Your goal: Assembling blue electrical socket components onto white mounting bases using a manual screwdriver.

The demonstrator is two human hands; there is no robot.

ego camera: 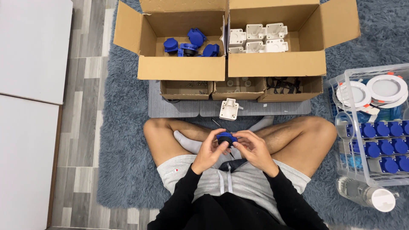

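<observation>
while seated cross-legged, left hand (209,152) and right hand (254,150) fingers clamped on blue socket part (225,138), white housing (229,109) nearby

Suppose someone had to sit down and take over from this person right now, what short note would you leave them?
Left hand and right hand: both grip one blue round part over the lap.
One white housing lies on the grey mat just ahead.
Supplies: blue parts in the left carton, white housings in the right carton.
Done: rows of blue-capped units fill the clear crate at right.
Left: the held part is not yet joined to the housing.
</observation>
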